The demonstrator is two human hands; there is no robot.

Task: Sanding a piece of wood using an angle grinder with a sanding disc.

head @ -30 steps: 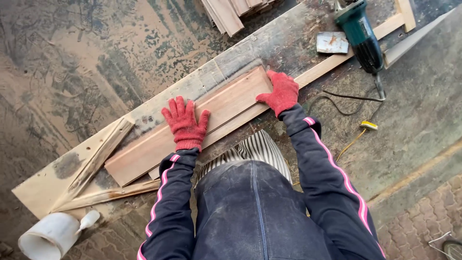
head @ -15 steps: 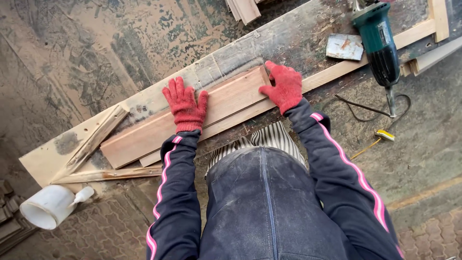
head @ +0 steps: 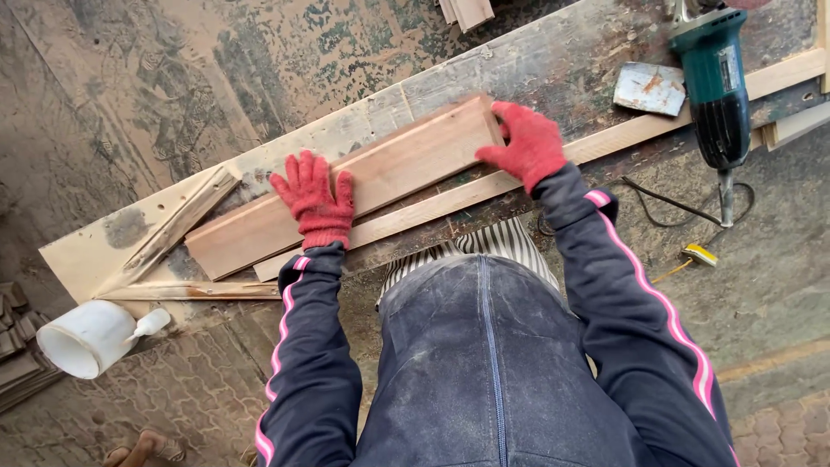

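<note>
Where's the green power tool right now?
The green power tool lies at the top right of the head view, on the worn workboard, just right of a small metal plate and beyond the right hand.
</note>
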